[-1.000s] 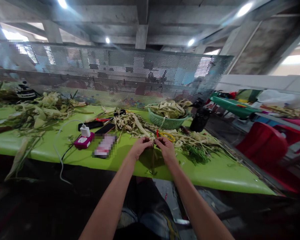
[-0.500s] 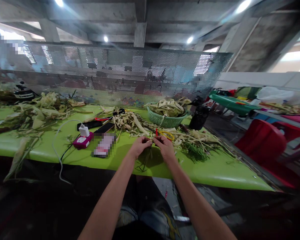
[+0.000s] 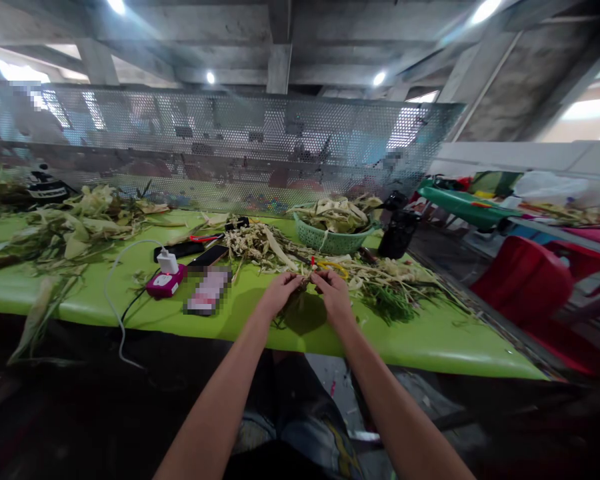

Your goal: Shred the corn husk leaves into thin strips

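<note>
Left hand [image 3: 280, 291] and right hand [image 3: 336, 293] both pinched tight on stems [image 3: 303, 285], just over the table [image 3: 430, 343] near its front edge. Risk: an uneven pull likely snaps them, or loose ends drop off the edge. Behind: husk pile [image 3: 260, 248], then basket [image 3: 325, 243].

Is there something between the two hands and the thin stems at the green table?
Nothing visible. The left hand and the right hand pinch the thin stems between them, over the near edge of the green table. The husk pile lies behind, and the pink charger sits to the left, apart.
</note>
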The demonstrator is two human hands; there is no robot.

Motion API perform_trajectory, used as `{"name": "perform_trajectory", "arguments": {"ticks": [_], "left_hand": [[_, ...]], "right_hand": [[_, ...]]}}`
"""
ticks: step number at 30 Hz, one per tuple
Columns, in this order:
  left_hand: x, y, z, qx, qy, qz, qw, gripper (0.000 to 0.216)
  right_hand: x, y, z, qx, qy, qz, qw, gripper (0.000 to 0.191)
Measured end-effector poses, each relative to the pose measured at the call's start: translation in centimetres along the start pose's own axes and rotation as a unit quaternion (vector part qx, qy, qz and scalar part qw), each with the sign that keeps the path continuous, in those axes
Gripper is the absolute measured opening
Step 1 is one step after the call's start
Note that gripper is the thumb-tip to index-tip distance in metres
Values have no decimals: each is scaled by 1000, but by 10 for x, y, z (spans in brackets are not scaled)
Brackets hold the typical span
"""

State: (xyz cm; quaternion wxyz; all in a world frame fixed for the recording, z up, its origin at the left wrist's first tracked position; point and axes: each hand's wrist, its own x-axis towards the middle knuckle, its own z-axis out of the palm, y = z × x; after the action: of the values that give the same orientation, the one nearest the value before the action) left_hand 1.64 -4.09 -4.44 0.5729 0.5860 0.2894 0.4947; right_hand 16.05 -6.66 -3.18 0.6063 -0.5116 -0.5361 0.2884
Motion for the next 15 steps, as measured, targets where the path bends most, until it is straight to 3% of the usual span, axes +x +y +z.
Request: {"name": "perform_trajectory", "arguments": {"ticks": [5,15], "left_hand": [[2,-3,-2,-5,-13,-7,1000,29],[-3,7,1,18,20,-1,1000,23]], "right_hand": [[0,0,1,15,-7,1,1000,34],[-1,-1,2,11,-11,-5,1000,34]]}}
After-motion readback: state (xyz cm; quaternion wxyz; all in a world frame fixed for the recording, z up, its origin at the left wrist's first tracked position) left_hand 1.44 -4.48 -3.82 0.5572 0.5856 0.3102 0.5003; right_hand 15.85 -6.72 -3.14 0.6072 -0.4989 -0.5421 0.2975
